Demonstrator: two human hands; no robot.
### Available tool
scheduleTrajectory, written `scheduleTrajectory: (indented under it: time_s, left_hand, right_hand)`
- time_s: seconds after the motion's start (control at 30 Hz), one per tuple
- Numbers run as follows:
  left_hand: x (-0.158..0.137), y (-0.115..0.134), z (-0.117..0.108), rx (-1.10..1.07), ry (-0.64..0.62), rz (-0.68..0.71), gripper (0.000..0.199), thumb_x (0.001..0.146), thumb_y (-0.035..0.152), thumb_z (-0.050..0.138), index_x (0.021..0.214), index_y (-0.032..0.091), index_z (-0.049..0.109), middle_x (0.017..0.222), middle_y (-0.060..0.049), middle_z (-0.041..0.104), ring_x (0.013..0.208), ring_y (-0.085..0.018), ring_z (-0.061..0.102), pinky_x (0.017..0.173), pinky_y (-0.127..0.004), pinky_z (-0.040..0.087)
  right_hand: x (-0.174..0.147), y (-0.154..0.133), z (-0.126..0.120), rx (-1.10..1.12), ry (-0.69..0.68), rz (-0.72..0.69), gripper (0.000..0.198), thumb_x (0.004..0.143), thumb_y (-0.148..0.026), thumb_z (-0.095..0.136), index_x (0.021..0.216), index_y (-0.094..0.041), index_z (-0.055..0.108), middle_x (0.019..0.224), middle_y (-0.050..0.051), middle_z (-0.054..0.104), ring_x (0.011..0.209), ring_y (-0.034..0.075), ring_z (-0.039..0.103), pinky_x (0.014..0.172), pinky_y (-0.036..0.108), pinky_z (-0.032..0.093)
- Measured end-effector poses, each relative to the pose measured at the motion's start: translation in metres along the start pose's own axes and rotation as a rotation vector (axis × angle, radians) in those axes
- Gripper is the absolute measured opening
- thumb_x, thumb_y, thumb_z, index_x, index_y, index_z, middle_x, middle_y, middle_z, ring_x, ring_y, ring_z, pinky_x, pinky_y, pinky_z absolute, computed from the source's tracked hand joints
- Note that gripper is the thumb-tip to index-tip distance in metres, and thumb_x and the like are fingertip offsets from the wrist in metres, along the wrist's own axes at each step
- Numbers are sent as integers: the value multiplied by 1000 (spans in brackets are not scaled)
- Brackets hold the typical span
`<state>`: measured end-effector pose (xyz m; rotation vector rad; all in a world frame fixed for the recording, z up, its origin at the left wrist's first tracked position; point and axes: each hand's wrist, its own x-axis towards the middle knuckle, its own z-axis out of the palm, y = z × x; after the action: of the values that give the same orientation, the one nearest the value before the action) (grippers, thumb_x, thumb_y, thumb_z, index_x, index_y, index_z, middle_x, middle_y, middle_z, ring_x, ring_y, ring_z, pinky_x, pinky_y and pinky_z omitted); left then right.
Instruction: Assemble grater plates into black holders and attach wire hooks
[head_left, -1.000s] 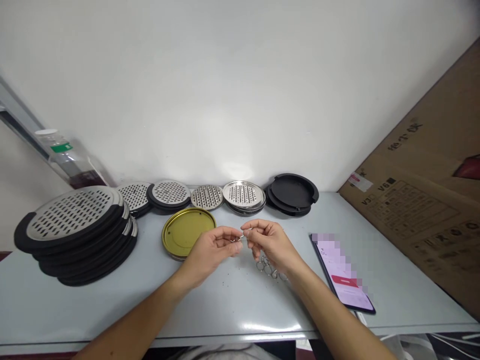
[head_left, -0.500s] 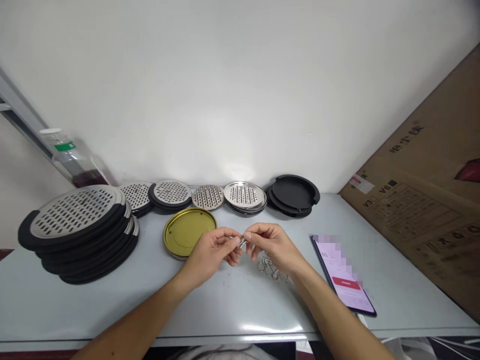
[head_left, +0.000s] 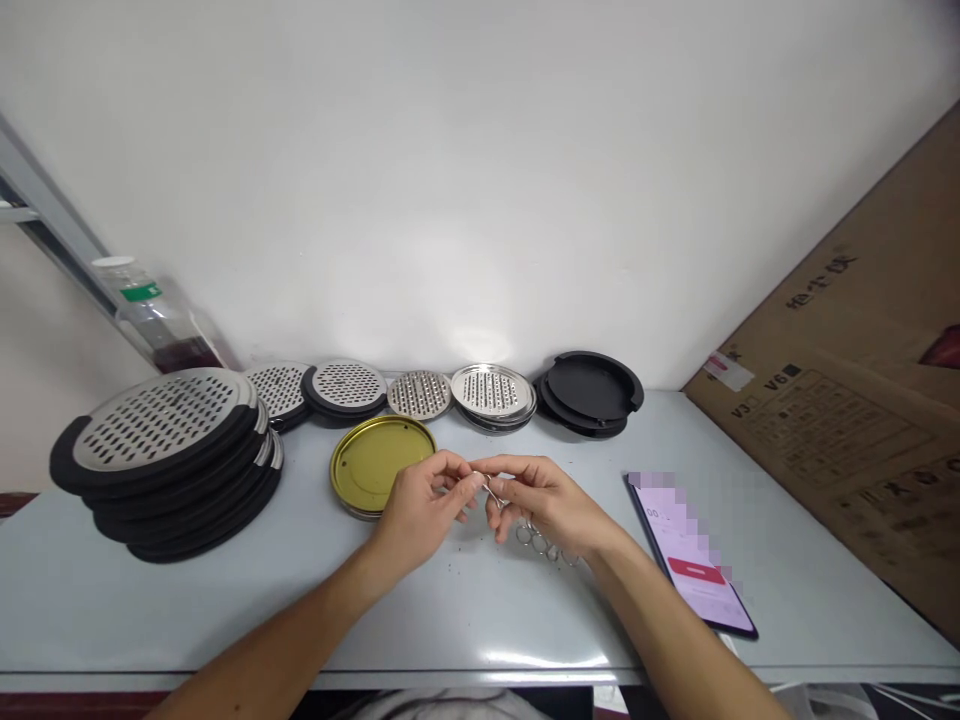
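Note:
My left hand (head_left: 429, 505) and my right hand (head_left: 544, 500) meet fingertip to fingertip above the table. Pinched between them is a small shiny metal wire piece (head_left: 492, 491), mostly covered by the fingers, so its exact kind cannot be made out. Several thin metal rings (head_left: 538, 543) lie on the table under my right hand, partly hidden by it. Beside my left hand rests a round gold-coloured metal lid (head_left: 367, 470) with small holes near its rim, on top of another disc.
Stacked slotted metal discs with black rims (head_left: 172, 430) stand at left, near a bottle (head_left: 161, 320). Along the wall are more slotted discs (head_left: 349, 385), grater-like plates (head_left: 491, 390) and black round trays (head_left: 592, 390). A phone (head_left: 697, 570) lies right, by a cardboard box (head_left: 840, 410).
The metal piece has turned between my fingers, and my right fingertips have shifted left across it. The whole view has moved slightly.

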<state>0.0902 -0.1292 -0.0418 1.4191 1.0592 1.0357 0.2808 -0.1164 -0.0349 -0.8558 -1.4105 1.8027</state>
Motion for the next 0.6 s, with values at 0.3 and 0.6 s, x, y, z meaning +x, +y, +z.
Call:
scheduleTrajectory:
  time_s: [0.3, 0.6]
  left_hand:
    - [5, 0, -6, -61, 137, -16, 16, 80, 29, 73, 86, 17, 65, 71, 1, 67, 66, -12, 64, 62, -21, 53]
    - [9, -6, -10, -66, 23, -104, 16, 81, 32, 71, 85, 17, 67, 80, -3, 72, 79, -17, 70, 77, -28, 57]
  right_hand:
    - [2, 5, 5, -461, 183, -162, 25, 91, -24, 57, 109, -16, 72, 76, 2, 63, 59, 12, 59, 60, 27, 48]
    - [4, 23, 5, -1116, 369, -532, 29, 97, -14, 41, 117, -15, 63, 88, 8, 63, 75, 18, 60, 69, 29, 48]
